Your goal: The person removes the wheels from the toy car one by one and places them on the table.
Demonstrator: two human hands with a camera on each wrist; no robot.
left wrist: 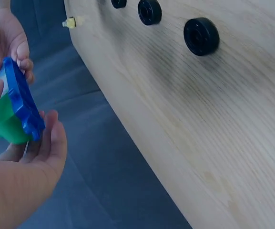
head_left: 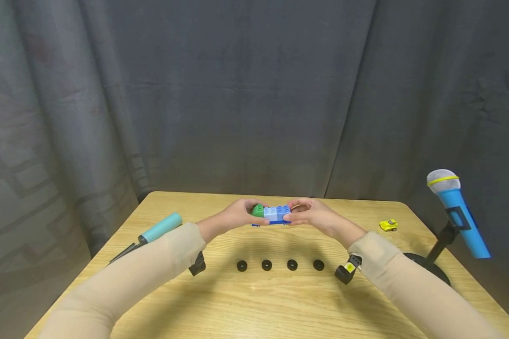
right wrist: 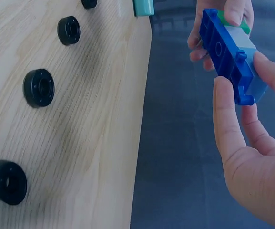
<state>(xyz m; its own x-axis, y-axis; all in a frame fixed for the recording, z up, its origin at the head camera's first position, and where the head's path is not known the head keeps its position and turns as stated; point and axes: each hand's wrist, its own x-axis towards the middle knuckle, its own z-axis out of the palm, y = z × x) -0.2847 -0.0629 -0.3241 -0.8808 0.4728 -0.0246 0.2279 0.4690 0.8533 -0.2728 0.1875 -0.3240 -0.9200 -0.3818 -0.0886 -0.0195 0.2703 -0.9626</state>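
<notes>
Between both hands, raised above the far part of the table, is a toy vehicle of building blocks (head_left: 270,214): a green rounded block, a pale blue block and a blue block in a row on a dark blue base (right wrist: 225,55). My left hand (head_left: 242,213) grips its green end, thumb at the near side. At the blue end, my right hand (head_left: 316,215) holds it between thumb and fingers. The underside of the base, with small axle pegs and no wheels on it, shows in the right wrist view. Several black toy wheels (head_left: 266,265) lie in a row on the table nearer me.
A blue toy microphone (head_left: 461,216) on a black stand is at the right. A small yellow toy car (head_left: 388,225) sits at the back right of the wooden table (head_left: 254,310). On the left lies a teal cylinder (head_left: 163,227) with black legs, partly behind my left sleeve.
</notes>
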